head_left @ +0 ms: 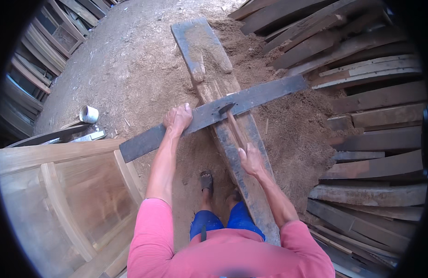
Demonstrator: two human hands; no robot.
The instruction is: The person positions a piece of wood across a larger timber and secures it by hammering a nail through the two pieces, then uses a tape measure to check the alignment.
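A long dark grey plank point(151, 140) lies slanted across a thick, worn wooden beam point(246, 178) that runs away from me. My left hand point(178, 116) is closed over the plank's upper edge, left of the beam. In my right hand point(252, 160) is the wooden handle point(236, 125) of a tool, fingers wrapped round its near end. The tool's dark head point(226, 108) is at the plank's face, above the beam; its exact kind I cannot make out. Past the plank, the beam's far end carries a notched wooden piece point(186, 41).
Brown shavings point(292, 129) heap up right of the beam. Many curved boards point(376, 116) are stacked along the right. A panelled wooden frame point(49, 185) stands at left, near a white tub point(89, 114). More frames point(52, 34) lean at the far left.
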